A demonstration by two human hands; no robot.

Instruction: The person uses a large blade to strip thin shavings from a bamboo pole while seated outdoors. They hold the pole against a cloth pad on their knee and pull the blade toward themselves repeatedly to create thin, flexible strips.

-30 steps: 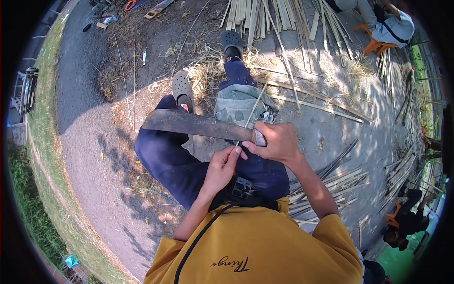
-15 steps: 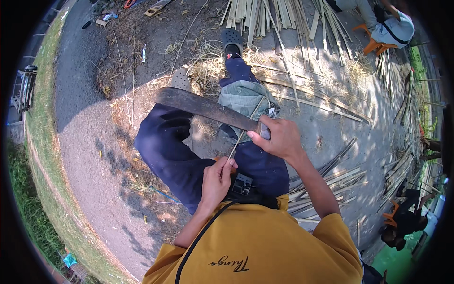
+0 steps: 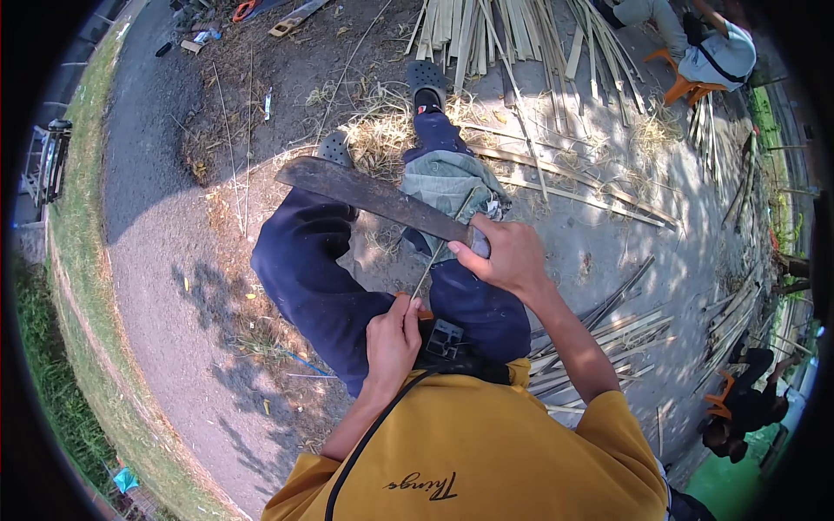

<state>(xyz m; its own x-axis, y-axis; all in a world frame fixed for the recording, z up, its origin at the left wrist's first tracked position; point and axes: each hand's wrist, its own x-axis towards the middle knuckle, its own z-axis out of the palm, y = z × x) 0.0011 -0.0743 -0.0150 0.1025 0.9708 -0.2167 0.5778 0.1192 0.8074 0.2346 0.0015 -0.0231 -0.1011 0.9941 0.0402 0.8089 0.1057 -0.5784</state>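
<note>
My right hand (image 3: 514,260) is closed round the handle end of a machete (image 3: 369,195), whose broad dark blade points left across my legs. A thin bamboo strip (image 3: 426,280) is pinched in the fingers of my left hand (image 3: 393,344), close to my waist. From there it slants up and away, crossing the machete near the handle, by my right thumb. The strip's far part lies over a grey-green cloth (image 3: 439,181) draped on my right leg. Whether the blade's edge touches the strip, I cannot tell.
Long split bamboo strips (image 3: 473,35) lie fanned out ahead, with another pile (image 3: 599,343) at my right. Pale shavings (image 3: 378,139) surround my shoes. A handsaw (image 3: 298,17) rests far left. One person (image 3: 717,56) sits on an orange stool far right; another (image 3: 747,395) is lower right.
My left hand has drawn slightly back toward my body with the strip. The right hand and machete have shifted a little to the left.
</note>
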